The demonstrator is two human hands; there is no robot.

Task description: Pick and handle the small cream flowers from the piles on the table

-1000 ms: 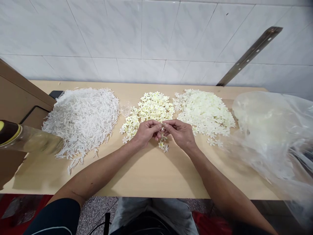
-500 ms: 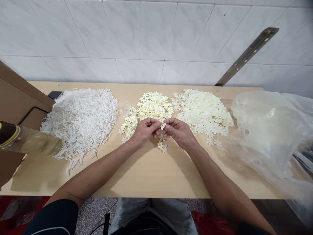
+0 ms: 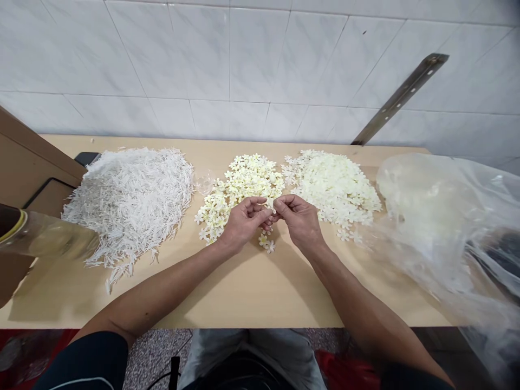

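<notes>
A mound of small yellow-centred flowers [image 3: 252, 176] sits on the pale wooden worktop [image 3: 244, 298], and both of the person's hands meet at its near edge. The left hand [image 3: 244, 221] is at the front of the mound, its thumb and forefinger slightly apart and the other fingers curled under. Pale petals [image 3: 270, 204] show beside those fingertips; whether the hand grips them or they belong to the mound behind, I cannot tell. The right hand [image 3: 299, 219], at the mound's front right, has its thumb and forefinger brought together at the tips, close to the left fingers; whether anything is pinched between them is too small to tell. A few loose flowers [image 3: 266, 243] lie on the worktop just in front of the mound, below the hands.

To the right of the mound spreads a larger pile of paler blossoms [image 3: 339, 189], and farther right bulges a translucent plastic bag [image 3: 430, 206]. Just left of the mound is a crumple of clear plastic [image 3: 203, 182]; beyond it is a heap of thin white strands [image 3: 134, 195]. A clear bottle [image 3: 52, 235] with a yellow ring is farthest left of the mound. Behind the mound rises a tiled wall [image 3: 207, 54].
</notes>
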